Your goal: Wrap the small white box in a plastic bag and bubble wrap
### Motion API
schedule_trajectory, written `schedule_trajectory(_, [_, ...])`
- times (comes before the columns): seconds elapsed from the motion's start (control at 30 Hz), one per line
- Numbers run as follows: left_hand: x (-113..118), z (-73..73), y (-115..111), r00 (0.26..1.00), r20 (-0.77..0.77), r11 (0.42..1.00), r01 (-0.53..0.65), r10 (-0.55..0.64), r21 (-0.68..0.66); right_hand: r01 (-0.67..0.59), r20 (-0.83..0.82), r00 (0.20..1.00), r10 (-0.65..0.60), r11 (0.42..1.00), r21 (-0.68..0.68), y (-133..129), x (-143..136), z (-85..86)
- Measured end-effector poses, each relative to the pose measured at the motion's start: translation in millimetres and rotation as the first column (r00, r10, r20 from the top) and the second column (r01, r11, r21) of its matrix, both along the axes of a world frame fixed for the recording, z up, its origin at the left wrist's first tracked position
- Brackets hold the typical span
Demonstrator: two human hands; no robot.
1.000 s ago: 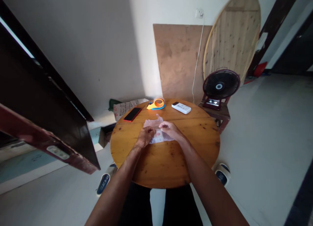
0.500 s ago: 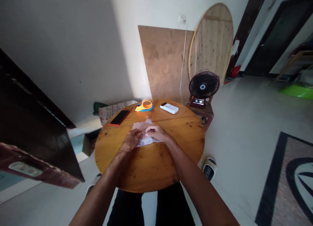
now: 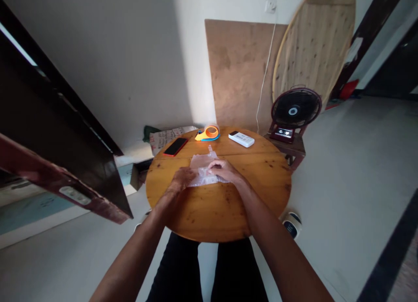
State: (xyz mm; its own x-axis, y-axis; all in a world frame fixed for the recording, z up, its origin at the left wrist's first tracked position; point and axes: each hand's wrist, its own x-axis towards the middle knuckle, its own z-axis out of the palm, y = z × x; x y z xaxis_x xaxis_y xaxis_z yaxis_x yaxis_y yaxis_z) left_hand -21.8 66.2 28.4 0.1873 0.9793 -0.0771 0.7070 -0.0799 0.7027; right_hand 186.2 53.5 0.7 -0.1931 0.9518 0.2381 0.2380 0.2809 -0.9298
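My head view centres on the round wooden table (image 3: 222, 213). Behind it, to the right, a rounded wooden panel (image 3: 316, 49) leans upright, its left edge overlapping the brown board (image 3: 241, 71) against the wall. A fan (image 3: 295, 109) stands on a low stool (image 3: 292, 150) just beyond the table's right edge.

I locate the translucent plastic packaging (image 3: 200, 161) flat near the middle of the tabletop, between both hands. Left hand (image 3: 183, 178): partly curled, placed at the packaging's left edge; blur prevents me from telling whether it grips. Right hand (image 3: 225, 170): fingers bent, thumb and index tips close together over the packaging's right part; I cannot tell whether they pinch the film.

Along the far side, I register three items well apart from the hands: the white device (image 3: 242, 140) at right, the orange tape dispenser (image 3: 203, 136) in the middle, the red-edged phone (image 3: 175, 147) at left.
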Motion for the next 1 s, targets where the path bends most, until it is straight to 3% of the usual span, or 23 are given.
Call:
schedule_trajectory(0.37, [-1.5, 11.7, 7.1, 0.978, -0.206, 0.997, 0.013, -0.028, -0.071, 0.0, -0.008, 1.0, 0.0, 1.0, -0.006, -0.5, -1.6, 0.7])
schedule_trajectory(0.57, [6.0, 4.6, -1.6, 0.989, -0.142, 0.993, -0.049, 0.034, -0.103, -0.001, 0.048, 0.999, -0.001, 0.999, 0.035, -1.1, 0.3, 0.4])
schedule_trajectory(0.73, [21.0, 3.6, -5.9, 0.982, -0.146, 0.992, -0.111, 0.12, 0.065, -0.011, 0.045, 0.999, 0.011, 1.0, 0.018, 3.0, 0.5, -5.8])
schedule_trajectory(0.83, [29.2, 5.2, -5.8, 0.986, -0.127, 0.984, -0.085, 0.105, 0.155, 0.0, 0.04, 0.999, 0.0, 1.0, 0.018, 6.1, -0.6, -9.0])
schedule_trajectory(1.0, [38.4, 8.6, -6.1, 0.997, 0.029, 0.99, -0.081, 0.078, 0.117, 0.025, 0.043, 0.999, -0.026, 0.999, 0.03, 9.6, -1.5, -12.0])
